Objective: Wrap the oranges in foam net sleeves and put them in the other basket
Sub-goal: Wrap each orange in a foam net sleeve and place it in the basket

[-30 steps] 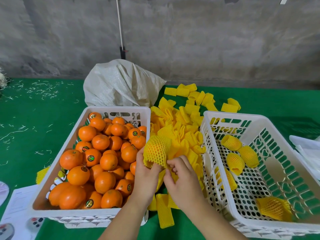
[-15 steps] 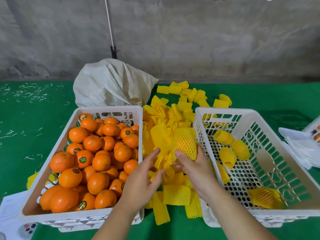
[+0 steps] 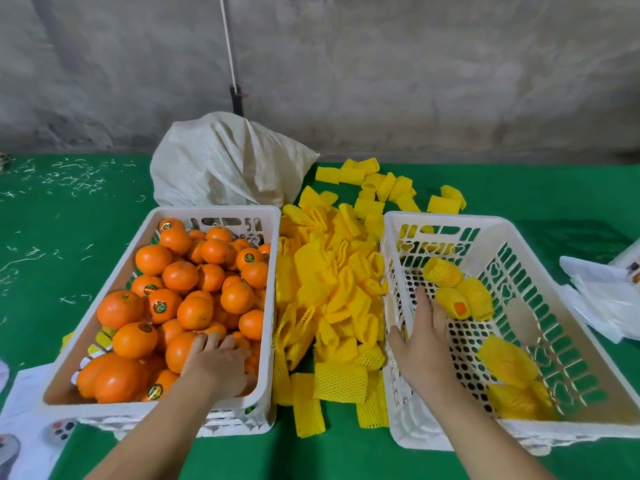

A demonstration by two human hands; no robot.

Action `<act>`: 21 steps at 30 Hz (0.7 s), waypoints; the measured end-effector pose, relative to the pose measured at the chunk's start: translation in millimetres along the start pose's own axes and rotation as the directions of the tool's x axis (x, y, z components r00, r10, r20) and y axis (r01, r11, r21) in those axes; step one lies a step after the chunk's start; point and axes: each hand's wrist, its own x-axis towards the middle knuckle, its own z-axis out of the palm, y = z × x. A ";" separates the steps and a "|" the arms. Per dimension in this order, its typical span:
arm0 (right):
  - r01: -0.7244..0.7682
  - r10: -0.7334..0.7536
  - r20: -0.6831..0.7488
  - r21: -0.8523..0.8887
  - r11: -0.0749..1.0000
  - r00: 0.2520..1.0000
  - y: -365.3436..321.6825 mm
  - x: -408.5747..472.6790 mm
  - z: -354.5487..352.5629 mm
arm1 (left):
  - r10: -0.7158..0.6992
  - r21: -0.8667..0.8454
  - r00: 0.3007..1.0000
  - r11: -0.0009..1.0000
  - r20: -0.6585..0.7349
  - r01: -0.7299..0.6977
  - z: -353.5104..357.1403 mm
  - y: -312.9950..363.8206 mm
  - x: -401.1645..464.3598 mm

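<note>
Head view: left hand [image 3: 216, 363] laid on oranges [image 3: 194, 289] in left basket [image 3: 104, 292], fingers curled over one fruit; grip not clearly seen. Right hand [image 3: 424, 336] held inside right basket [image 3: 561, 292], fingers spread, nothing gripped; wrapped orange [image 3: 453, 303] lies just beside fingertips. Oranges judged firm, smooth, fairly heavy; best taken round widest part. Foam sleeves [image 3: 332, 299] piled between baskets: soft, light, stretchy mesh tubes; best opened at rim. Baskets made of stiff perforated plastic.

A white woven sack [image 3: 225, 164] slumps on the green table [image 3: 69, 216], well beyond the left hand [image 3: 218, 367]. White papers [image 3: 24, 393] lie left of it; crumpled white plastic [image 3: 595, 299] lies right of the right hand [image 3: 424, 337].
</note>
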 end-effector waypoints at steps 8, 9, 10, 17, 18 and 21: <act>0.458 -0.215 0.416 -0.675 0.579 0.884 -23.2 17.4 16.7 | -0.102 0.160 0.994 0.981 -0.040 0.107 -8.0 -0.2 -4.4; 0.451 -0.195 0.426 -0.661 0.600 0.883 -28.5 23.4 21.0 | -0.105 0.172 0.993 0.979 -0.050 0.112 -7.6 -0.7 -3.6; 0.440 -0.181 0.434 -0.625 0.645 0.882 -35.3 30.3 25.8 | -0.095 0.179 0.993 0.978 -0.067 0.106 -6.6 -2.1 -2.7; 0.098 0.034 0.569 -0.200 0.975 0.822 -55.2 62.1 64.2 | 0.022 -0.046 0.958 0.998 -0.285 -0.037 -24.3 -16.8 -3.3; 0.069 0.041 0.534 -0.184 0.981 0.844 -57.0 61.4 68.5 | -0.003 -0.124 0.947 0.991 -0.320 -0.039 -34.0 -17.6 -4.9; 0.091 -0.068 0.262 -0.079 0.993 0.963 -63.7 51.1 73.9 | -0.166 -0.548 0.905 0.832 -0.392 -0.085 -57.1 -23.4 -14.3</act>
